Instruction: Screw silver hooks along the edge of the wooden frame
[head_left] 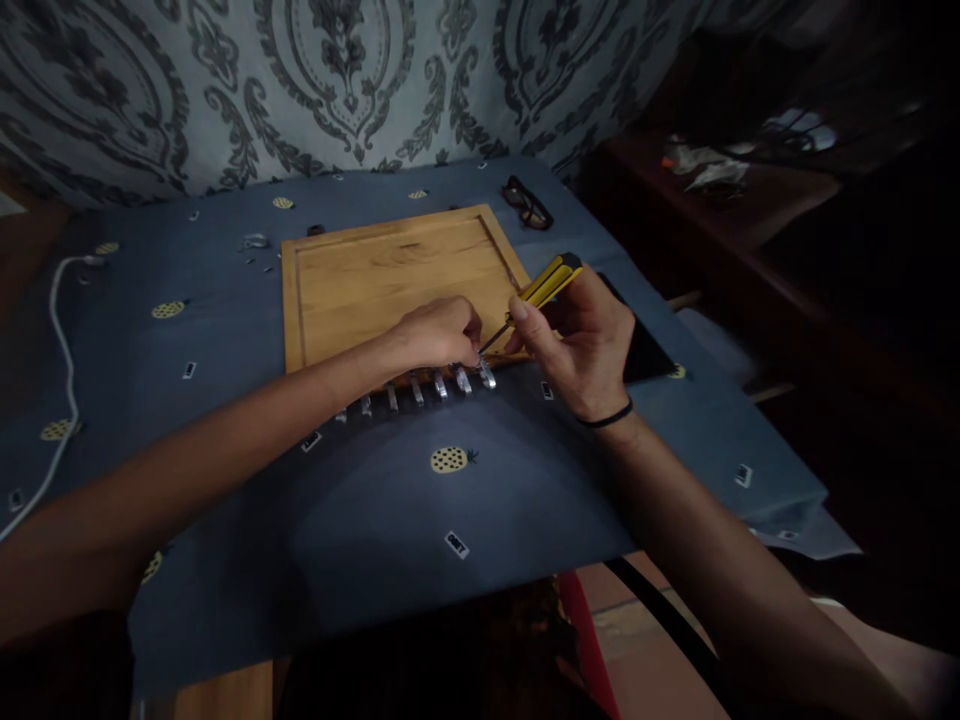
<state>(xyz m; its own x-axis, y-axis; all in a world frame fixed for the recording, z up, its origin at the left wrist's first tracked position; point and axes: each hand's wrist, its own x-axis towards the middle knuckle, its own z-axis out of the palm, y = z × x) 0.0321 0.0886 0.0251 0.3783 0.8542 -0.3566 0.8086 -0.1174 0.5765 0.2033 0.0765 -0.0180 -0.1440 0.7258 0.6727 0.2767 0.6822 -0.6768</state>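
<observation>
A square wooden board (390, 275) with a raised rim lies on a blue patterned cloth (420, 500). Along its near edge runs a row of several small metal hooks (439, 385). My left hand (439, 335) is closed in a pinch over the rightmost hooks at that edge. My right hand (581, 340) grips a yellow and black screwdriver (544, 285), whose tip points down and left to the spot under my left fingertips. A black band circles my right wrist.
Black glasses (527, 203) lie at the cloth's far right. Small metal parts (255, 245) sit left of the board's far corner. A white cable (64, 340) curves along the left. A dark wooden ledge (750, 200) with clutter stands to the right.
</observation>
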